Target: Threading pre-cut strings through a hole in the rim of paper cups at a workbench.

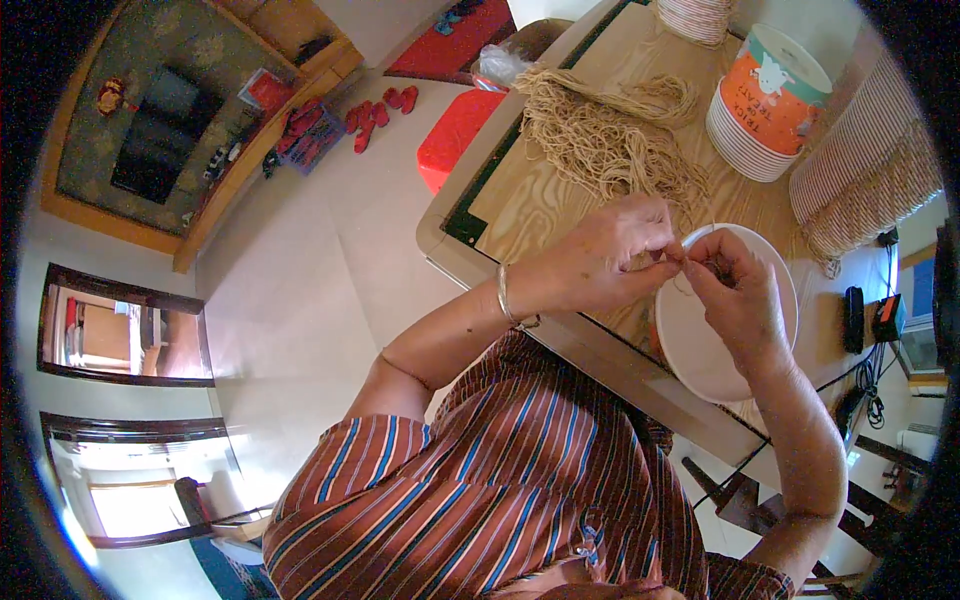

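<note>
The left hand (605, 255) and right hand (745, 305) meet fingertip-to-fingertip, seemingly clamped on thin tan cord (681, 284); the large tangled tan fibre heap (610, 145) seems left undone.

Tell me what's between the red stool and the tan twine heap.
Head view: pale table rim, then a dark strip, then bare wood, between red stool and tan twine heap.
</note>
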A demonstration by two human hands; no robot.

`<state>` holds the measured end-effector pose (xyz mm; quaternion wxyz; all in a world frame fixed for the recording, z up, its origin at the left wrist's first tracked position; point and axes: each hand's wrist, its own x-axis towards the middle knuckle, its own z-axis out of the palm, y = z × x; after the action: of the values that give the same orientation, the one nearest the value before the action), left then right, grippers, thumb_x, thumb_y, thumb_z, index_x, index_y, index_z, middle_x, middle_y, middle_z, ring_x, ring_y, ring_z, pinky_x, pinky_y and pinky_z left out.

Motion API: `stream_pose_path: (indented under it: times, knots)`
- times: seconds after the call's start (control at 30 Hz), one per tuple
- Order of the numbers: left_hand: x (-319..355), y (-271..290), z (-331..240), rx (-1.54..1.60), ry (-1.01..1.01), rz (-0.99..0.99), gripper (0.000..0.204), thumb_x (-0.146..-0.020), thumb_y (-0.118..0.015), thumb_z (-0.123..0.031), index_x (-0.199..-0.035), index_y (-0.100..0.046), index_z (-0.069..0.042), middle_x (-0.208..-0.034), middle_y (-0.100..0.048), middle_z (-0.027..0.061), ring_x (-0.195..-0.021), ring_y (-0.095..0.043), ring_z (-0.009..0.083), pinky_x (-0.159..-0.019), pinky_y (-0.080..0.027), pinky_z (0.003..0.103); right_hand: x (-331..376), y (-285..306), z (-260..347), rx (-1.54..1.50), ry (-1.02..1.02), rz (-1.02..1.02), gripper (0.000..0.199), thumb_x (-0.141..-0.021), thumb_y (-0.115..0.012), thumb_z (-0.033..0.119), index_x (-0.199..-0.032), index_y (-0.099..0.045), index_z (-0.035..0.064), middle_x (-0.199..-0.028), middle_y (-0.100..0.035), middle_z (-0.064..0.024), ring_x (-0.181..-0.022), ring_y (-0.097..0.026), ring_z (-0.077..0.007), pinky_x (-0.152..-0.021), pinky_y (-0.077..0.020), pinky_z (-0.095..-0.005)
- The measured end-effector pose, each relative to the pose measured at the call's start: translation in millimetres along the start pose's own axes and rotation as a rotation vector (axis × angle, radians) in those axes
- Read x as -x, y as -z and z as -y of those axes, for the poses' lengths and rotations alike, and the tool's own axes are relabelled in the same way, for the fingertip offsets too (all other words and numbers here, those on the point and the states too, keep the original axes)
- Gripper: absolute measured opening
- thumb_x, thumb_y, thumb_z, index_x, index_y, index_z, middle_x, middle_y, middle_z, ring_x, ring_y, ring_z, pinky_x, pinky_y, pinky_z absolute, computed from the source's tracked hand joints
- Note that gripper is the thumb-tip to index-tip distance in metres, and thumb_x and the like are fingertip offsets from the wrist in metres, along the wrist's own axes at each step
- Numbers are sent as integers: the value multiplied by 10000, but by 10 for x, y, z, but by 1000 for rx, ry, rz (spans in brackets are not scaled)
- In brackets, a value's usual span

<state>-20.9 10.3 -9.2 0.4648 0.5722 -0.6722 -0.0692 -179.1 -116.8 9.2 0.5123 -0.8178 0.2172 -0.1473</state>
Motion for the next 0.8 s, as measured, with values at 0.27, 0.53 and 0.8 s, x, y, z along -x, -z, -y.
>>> stream_pose_path:
  times: [0.27,0.53,0.8]
  knots:
    - [10,0,66,20,25,56,120,-813,-734,-149,-869,-659,-74,-801,-550,51,-814,-571,211,-722,-466,335,-5,89,263,-135,-324,122,102,-877,-658,123,-882,-608,34,-713,-598,16,-614,-510,-40,-498,-397,-215]
    - [4,-33,66,235,112,16,61,-788,-724,-65,-827,-678,-56,-800,-577,47,-785,-587,167,-693,-470,293,-14,54,48,-10,18,78,74,-887,-629,96,-901,-601,28,-747,-618,-25,-685,-575,-100,-630,-477,-268]
    - [21,-47,108,261,97,-18,62,-782,-719,-63,-814,-676,-33,-778,-573,57,-735,-597,152,-655,-482,282,20,17,63,141,191,0,62,-863,-633,71,-894,-617,20,-761,-652,-99,-681,-627,-147,-629,-498,-300]
